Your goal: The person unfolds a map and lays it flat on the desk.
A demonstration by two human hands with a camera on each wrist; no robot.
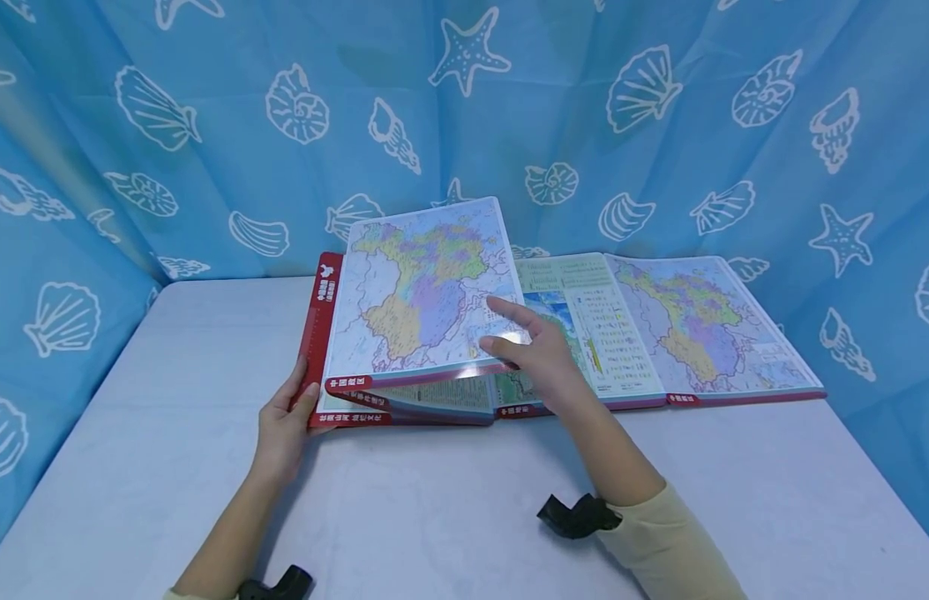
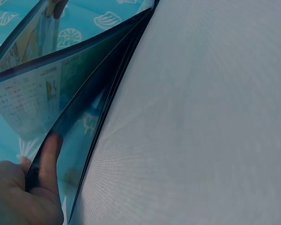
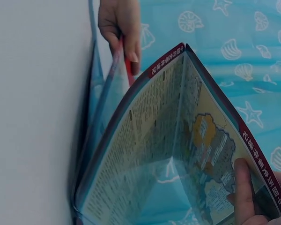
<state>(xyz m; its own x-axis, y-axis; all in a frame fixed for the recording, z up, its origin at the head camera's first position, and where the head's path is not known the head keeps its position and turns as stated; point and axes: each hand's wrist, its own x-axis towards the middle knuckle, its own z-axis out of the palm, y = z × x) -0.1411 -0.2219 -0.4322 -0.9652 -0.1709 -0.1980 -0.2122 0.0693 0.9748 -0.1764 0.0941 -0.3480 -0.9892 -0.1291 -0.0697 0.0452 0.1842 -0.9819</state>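
Note:
A folding laminated map (image 1: pixel 427 300) with red-labelled lower edges lies across the table, its panels spread to the right. My left hand (image 1: pixel 280 425) grips the red strip at its left edge, thumb on top; the left wrist view shows that hand (image 2: pixel 28 192) holding a panel edge. With my right hand (image 1: pixel 535 350) I pinch the right side of the raised top map panel, thumb over its face and the other fingers hidden. Seen from the right wrist, my right hand (image 3: pixel 253 201) holds one leaf, which stands apart in a V from a text-covered panel (image 3: pixel 136 131).
Two more panels lie flat on the right, a green one with text (image 1: pixel 621 342) and a colored map panel (image 1: pixel 704 325). White cloth covers the table (image 1: pixel 434 508). Behind it hangs a blue curtain (image 1: pixel 464 125) with white shells and starfish.

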